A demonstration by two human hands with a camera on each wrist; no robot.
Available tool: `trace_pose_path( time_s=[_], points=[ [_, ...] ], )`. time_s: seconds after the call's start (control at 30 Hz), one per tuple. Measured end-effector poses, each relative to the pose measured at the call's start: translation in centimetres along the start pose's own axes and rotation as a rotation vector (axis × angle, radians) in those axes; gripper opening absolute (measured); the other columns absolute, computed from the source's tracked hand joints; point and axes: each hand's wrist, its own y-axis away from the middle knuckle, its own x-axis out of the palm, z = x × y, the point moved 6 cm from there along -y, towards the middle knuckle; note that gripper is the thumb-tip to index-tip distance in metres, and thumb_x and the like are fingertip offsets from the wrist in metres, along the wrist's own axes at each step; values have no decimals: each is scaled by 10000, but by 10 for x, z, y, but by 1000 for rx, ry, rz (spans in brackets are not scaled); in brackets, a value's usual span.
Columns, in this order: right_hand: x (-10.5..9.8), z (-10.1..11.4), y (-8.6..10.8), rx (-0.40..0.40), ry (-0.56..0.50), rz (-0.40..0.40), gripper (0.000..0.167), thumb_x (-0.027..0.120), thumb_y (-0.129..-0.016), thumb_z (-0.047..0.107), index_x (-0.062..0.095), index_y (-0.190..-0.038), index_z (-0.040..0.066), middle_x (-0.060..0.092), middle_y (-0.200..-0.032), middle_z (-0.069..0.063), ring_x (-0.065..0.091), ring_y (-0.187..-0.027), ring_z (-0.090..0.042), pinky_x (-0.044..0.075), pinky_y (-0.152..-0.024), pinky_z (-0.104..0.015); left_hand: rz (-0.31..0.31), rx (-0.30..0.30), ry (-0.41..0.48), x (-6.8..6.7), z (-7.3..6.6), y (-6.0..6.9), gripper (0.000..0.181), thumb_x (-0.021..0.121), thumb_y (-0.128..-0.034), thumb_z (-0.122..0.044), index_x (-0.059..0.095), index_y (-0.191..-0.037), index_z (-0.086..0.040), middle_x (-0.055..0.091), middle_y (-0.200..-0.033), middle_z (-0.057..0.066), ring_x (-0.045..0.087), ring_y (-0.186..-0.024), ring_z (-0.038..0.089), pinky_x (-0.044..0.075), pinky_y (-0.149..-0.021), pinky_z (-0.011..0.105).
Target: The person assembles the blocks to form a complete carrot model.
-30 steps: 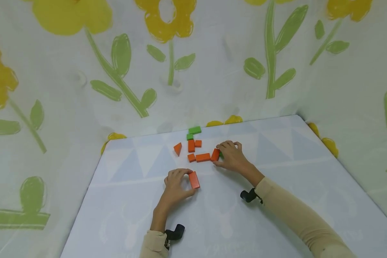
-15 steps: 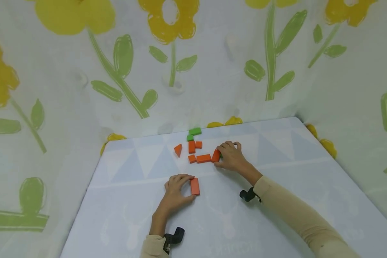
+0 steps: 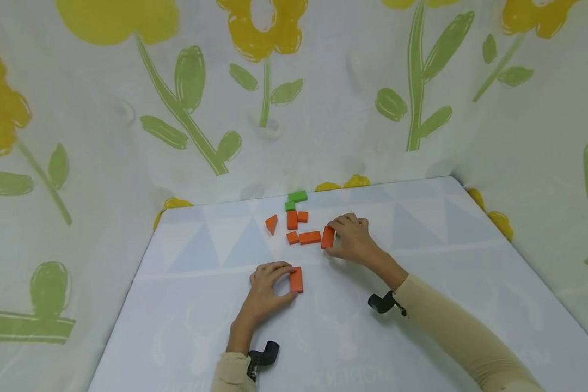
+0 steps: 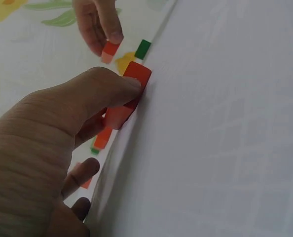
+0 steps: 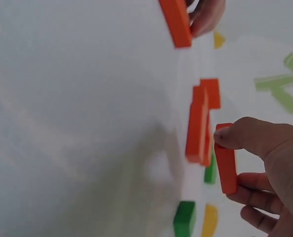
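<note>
Near the middle of the table, my left hand [image 3: 265, 289] pinches a red-orange rectangular block [image 3: 296, 280] between thumb and fingers; the left wrist view shows the thumb on this block [image 4: 136, 74]. Farther back and to the right, my right hand [image 3: 355, 240] pinches another red-orange rectangular block [image 3: 328, 238] by its two ends. In the right wrist view that block [image 5: 227, 165] appears raised off the tabletop. Left of it lie a long orange block [image 3: 310, 238] and a small orange block [image 3: 292, 238]. A green block [image 5: 185, 218] beside my right hand is mostly hidden in the head view.
Behind these lie an upright-lying orange block [image 3: 292, 220], a small orange block [image 3: 302, 216], an orange triangular block [image 3: 271, 224] and two green blocks [image 3: 297, 196] by the table's back edge. A flower-printed cloth [image 3: 323, 109] hangs behind the table [image 3: 176, 310].
My left hand has moved slightly toward me, and its block has turned from tilted to nearly straight. My right hand's block has come slightly away from the long orange block.
</note>
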Motion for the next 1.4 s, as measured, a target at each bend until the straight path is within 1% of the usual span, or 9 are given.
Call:
trace_pose_path(
  time_s=[0.13,0.27,0.4,0.57,0.73,1.0,1.17,1.27,1.4],
  points=[
    [-1,17,16,-57,-36,3,638,825,-789,411,633,-1315,106,591,-1328,-81,430,-1227,-292,336,-934,-522,15,-19,-3,0,1,-1,509,802,-833,-356,660,-1315,-274,555,-1362,-96,416,-1245,184,256,-1011,513],
    [10,35,30,-131,-46,33,615,829,-782,428,645,-1292,137,601,-1310,-48,446,-1202,-257,343,-904,-490,23,-29,-12,1,2,-1,515,790,-845,-375,653,-1330,-267,552,-1379,-89,415,-1247,185,255,-1017,509],
    [21,49,39,-197,-61,56,598,841,-773,424,652,-1274,156,608,-1286,-1,448,-1169,-209,336,-868,-445,11,-15,-2,2,0,0,513,795,-843,-365,658,-1325,-253,556,-1377,-90,427,-1237,180,262,-1008,515],
    [33,58,42,-229,-54,80,592,850,-764,425,661,-1263,169,610,-1256,31,444,-1157,-183,334,-877,-431,5,-4,23,2,-1,0,506,798,-841,-339,663,-1319,-240,559,-1376,-85,429,-1240,181,265,-997,521],
    [39,63,43,-237,-55,102,585,854,-763,417,665,-1256,166,617,-1245,31,441,-1163,-180,335,-889,-430,10,-11,22,3,0,1,491,800,-838,-325,671,-1307,-258,563,-1368,-87,434,-1234,180,268,-983,510],
    [43,64,41,-246,-51,109,599,849,-770,430,655,-1266,157,612,-1260,21,442,-1168,-195,333,-865,-417,20,-13,17,0,2,1,482,797,-847,-337,674,-1308,-269,558,-1368,-105,435,-1232,160,265,-1000,506],
    [36,57,32,-199,-92,131,622,815,-809,450,629,-1318,144,585,-1321,-8,436,-1219,-236,337,-889,-471,26,-22,14,-1,2,0,479,790,-851,-340,672,-1310,-271,560,-1367,-100,433,-1241,166,261,-1011,509],
    [27,48,19,-160,-100,94,551,771,-867,403,632,-1323,127,587,-1339,-49,444,-1229,-271,334,-922,-514,31,-24,14,0,1,0,478,790,-849,-333,672,-1308,-266,560,-1365,-98,434,-1249,170,261,-1015,517],
    [20,33,-2,-120,-58,22,449,736,-911,324,649,-1299,115,608,-1313,-81,458,-1215,-294,327,-953,-543,38,-41,23,1,1,1,481,783,-852,-339,668,-1314,-271,556,-1369,-95,428,-1268,179,249,-1031,522]
  ],
)
